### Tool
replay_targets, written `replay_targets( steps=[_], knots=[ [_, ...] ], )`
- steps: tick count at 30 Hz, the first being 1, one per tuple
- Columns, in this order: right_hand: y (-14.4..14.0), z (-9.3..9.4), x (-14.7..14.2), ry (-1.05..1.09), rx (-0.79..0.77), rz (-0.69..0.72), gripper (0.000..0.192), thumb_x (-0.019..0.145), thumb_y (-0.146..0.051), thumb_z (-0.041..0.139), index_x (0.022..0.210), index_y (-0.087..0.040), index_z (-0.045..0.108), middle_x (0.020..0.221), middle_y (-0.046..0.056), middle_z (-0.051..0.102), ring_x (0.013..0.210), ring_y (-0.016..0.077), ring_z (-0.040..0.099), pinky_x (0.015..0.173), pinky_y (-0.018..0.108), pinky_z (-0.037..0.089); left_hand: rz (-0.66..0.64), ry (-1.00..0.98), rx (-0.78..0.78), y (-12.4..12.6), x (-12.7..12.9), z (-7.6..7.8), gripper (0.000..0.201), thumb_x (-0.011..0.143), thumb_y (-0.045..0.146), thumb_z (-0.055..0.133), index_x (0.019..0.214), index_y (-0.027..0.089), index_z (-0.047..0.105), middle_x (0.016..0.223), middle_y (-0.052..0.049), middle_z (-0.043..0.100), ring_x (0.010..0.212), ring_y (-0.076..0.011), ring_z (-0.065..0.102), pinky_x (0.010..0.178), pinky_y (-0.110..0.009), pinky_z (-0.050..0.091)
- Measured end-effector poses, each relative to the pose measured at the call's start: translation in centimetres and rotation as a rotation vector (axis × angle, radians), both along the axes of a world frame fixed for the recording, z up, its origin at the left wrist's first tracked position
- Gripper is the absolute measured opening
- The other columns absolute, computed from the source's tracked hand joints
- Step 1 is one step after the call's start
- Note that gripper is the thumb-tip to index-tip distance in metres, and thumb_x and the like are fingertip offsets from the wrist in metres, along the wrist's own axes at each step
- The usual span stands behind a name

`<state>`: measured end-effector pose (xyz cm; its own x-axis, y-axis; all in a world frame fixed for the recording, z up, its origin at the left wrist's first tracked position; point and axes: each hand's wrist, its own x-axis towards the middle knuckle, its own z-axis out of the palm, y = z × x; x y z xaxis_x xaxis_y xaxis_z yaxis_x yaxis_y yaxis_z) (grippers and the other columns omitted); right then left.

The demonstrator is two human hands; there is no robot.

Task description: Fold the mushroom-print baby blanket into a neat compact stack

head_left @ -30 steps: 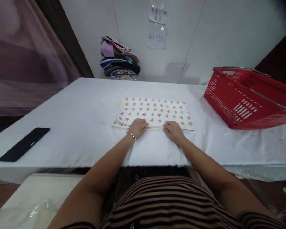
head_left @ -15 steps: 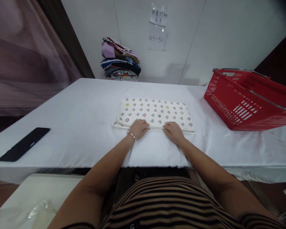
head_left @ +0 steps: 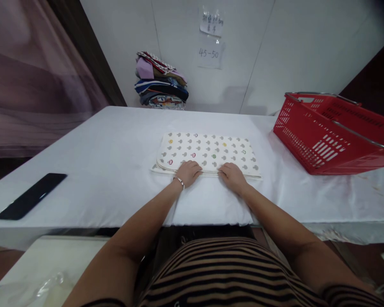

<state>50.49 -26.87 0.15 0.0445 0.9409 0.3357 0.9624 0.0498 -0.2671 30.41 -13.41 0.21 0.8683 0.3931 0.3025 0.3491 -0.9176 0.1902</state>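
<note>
A cream cloth (head_left: 208, 149) printed with grey and a few coloured mushrooms lies folded into a wide rectangle on the white-covered table. Its layers show along the near edge, and a lower layer sticks out a little at the left. My left hand (head_left: 188, 172), with a bracelet at the wrist, holds that near edge left of the middle, fingers on top and thumb at the fold. To the right of it, my right hand (head_left: 233, 177) grips the same edge in a similar way. A short stretch of edge shows between the two hands.
A red plastic basket (head_left: 326, 136) with metal handles stands at the right of the table (head_left: 115, 170). At the left lies a flat black object (head_left: 32, 196). Against the back wall rises a stack of folded fabrics (head_left: 161, 81). Paper signs (head_left: 210, 53) hang above.
My left hand has slid slightly to the right along the near edge. The right hand and the cloth look almost unchanged; the view has shifted a little.
</note>
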Motion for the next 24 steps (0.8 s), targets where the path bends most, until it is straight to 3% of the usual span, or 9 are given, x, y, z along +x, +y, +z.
replay_targets(
  steps=[6, 16, 24],
  knots=[
    [-0.51, -0.72, -0.06, 0.032, 0.133, 0.029, 0.023, 0.092, -0.029, 0.045, 0.093, -0.017, 0.065, 0.091, 0.008, 0.062, 0.086, 0.02, 0.051, 0.08, 0.033, 0.038, 0.008, -0.027, -0.005, -0.12, -0.05, 0.1, 0.025, 0.092, 0.032, 0.043, 0.091, 0.019, 0.064, 0.094, -0.005, 0.063, 0.09, -0.0191, 0.052, 0.079, -0.035, 0.037],
    [-0.6, -0.59, -0.04, -0.064, 0.087, 0.047, 0.022, 0.089, -0.033, 0.051, 0.097, -0.018, 0.065, 0.096, 0.009, 0.061, 0.089, 0.022, 0.051, 0.08, 0.035, 0.038, -0.015, -0.034, -0.036, -0.1, -0.42, -0.2, 0.022, 0.087, 0.034, 0.052, 0.098, 0.019, 0.064, 0.098, -0.006, 0.061, 0.092, -0.0201, 0.051, 0.081, -0.036, 0.039],
    [-0.69, -0.99, 0.01, -0.112, 0.104, 0.074, 0.025, 0.092, -0.03, 0.044, 0.095, -0.017, 0.065, 0.094, 0.009, 0.062, 0.087, 0.0222, 0.051, 0.078, 0.035, 0.039, 0.015, 0.046, 0.007, -0.59, -0.23, -0.16, 0.022, 0.09, 0.031, 0.047, 0.096, 0.019, 0.065, 0.098, -0.006, 0.061, 0.094, -0.0195, 0.05, 0.082, -0.036, 0.038]
  ],
)
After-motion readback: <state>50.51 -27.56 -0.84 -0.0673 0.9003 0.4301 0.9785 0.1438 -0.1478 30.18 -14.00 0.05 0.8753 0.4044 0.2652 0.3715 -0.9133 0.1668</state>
